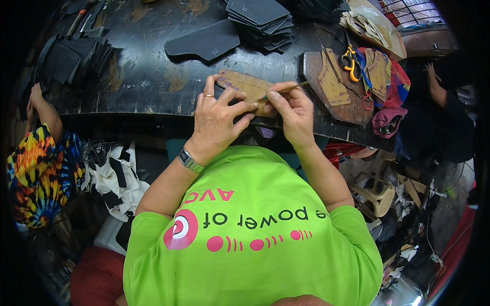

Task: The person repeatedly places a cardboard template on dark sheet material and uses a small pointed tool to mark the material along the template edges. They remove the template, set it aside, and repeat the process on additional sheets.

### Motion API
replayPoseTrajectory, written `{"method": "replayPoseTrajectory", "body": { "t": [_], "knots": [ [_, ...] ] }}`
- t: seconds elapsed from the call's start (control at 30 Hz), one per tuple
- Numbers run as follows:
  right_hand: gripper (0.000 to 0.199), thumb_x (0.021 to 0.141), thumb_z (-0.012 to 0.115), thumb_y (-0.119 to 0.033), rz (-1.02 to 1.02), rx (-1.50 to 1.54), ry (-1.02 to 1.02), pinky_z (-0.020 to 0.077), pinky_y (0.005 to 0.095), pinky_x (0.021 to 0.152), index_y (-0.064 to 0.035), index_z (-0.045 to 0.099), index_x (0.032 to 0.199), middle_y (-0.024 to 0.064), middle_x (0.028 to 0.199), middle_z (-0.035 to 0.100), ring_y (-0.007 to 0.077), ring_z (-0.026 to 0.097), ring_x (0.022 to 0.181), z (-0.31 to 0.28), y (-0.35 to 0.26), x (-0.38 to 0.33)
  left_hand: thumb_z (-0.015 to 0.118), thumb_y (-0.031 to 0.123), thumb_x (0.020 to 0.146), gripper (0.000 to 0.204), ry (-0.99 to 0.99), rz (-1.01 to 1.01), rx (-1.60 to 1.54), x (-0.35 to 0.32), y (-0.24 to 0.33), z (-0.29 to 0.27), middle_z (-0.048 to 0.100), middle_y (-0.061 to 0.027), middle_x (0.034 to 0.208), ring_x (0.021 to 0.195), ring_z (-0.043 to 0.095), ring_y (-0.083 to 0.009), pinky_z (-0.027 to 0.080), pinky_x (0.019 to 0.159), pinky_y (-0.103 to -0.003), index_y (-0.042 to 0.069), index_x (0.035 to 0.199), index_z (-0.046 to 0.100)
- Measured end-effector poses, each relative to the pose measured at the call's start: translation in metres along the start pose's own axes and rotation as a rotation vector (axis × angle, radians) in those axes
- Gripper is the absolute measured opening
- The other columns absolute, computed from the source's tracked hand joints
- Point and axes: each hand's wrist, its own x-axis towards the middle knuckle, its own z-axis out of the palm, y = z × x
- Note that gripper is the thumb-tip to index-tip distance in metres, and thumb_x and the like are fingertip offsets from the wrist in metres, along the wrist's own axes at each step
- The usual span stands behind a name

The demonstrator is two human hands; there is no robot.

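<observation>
A brown pattern template with purple marks lies near the table's front edge, over a dark piece that shows at its left rim. My left hand rests on it with fingers spread, pressing from the left; a ring and a wristwatch are on this arm. My right hand is closed in a pinch around a thin brownish pen-like stick. The stick's lower end meets the template's right part, close to my left fingertips; its tip is hard to make out. Just beyond lies a black cut piece.
Stacks of black cut pieces stand at the back, with more at left. At right, a brown board bears templates and orange-handled scissors. A person in a tie-dye shirt is left; another person's arm shows right.
</observation>
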Motion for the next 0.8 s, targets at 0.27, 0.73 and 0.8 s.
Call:
{"method": "replayPoseTrajectory", "body": {
  "t": [0.27, 0.73, 0.8],
  "knots": [
    [0.009, 0.102, 0.065, -0.005, -0.029, -0.232, -0.08, 0.051, 0.0236, 0.074, 0.0015, 0.065, 0.107, 0.0031, 0.092, 0.068, 0.0073, 0.062, 0.083, 0.005, 0.016, -0.002, 0.078, 0.012, 0.088, 0.028, -0.129, 0.171, -0.124, -0.002, -0.041, -0.024, 0.071, -0.0013, 0.124, 0.144, 0.051, -0.0373, 0.047, 0.11, -0.048, 0.015, 0.115, 0.073],
    [0.009, 0.102, 0.065, -0.001, -0.133, -0.485, -0.214, 0.0583, 0.0272, 0.08, 0.0023, 0.069, 0.11, 0.0091, 0.099, 0.075, 0.015, 0.074, 0.09, 0.01, 0.006, 0.0, 0.08, 0.025, 0.089, 0.035, -0.146, 0.181, -0.036, -0.005, -0.043, -0.027, 0.065, -0.0071, 0.129, 0.145, 0.05, -0.0344, 0.048, 0.108, -0.048, 0.021, 0.123, 0.075],
    [0.01, 0.103, 0.066, -0.003, 0.015, -0.291, -0.156, 0.0575, 0.026, 0.077, 0.0021, 0.069, 0.111, 0.0072, 0.098, 0.074, 0.0133, 0.072, 0.085, 0.009, 0.006, 0.005, 0.08, 0.026, 0.089, 0.035, -0.145, 0.182, -0.031, -0.005, -0.042, -0.027, 0.064, -0.0073, 0.131, 0.145, 0.05, -0.0344, 0.048, 0.108, -0.047, 0.021, 0.124, 0.075]
  ]
}}
